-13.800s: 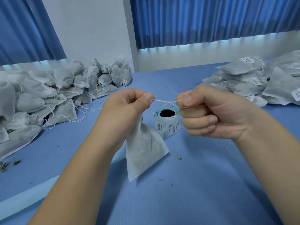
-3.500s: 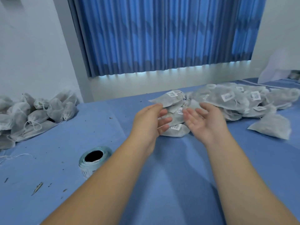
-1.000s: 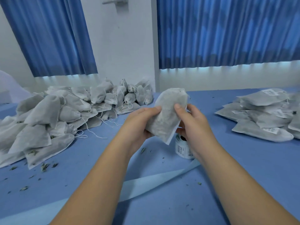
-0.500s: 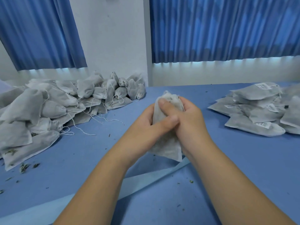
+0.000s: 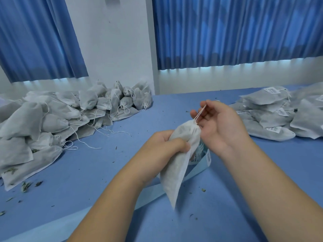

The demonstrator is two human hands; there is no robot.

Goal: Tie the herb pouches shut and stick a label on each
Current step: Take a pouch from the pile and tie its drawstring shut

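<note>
A person is working at a blue table (image 5: 104, 172), holding one white herb pouch (image 5: 178, 170) above it in both bare hands. The left hand (image 5: 167, 145) is gripping the pouch just below its gathered neck, fingers curled round the fabric, and the body of the pouch is hanging down and slightly right, clear of the table. The right hand (image 5: 222, 126), palm turned toward the camera, is holding the drawstring (image 5: 200, 113) among its fingertips, with the cord running taut from the puckered mouth up to them; which fingers are pinching it is not clear. A roll of labels (image 5: 197, 157) is sitting on the table directly behind the pouch, mostly hidden by it, and a pale blue backing strip (image 5: 152, 193) is trailing from it toward the near left edge. A heap of unlabelled pouches (image 5: 52, 123) with loose strings is lying at the left of the table against the wall, while a stack of labelled pouches (image 5: 279, 117) is lying at the right, well apart from it. Dried herb fragments (image 5: 26, 185) are lying scattered on the table near the left heap. Blue curtains (image 5: 236, 32) are hanging behind the table.
</note>
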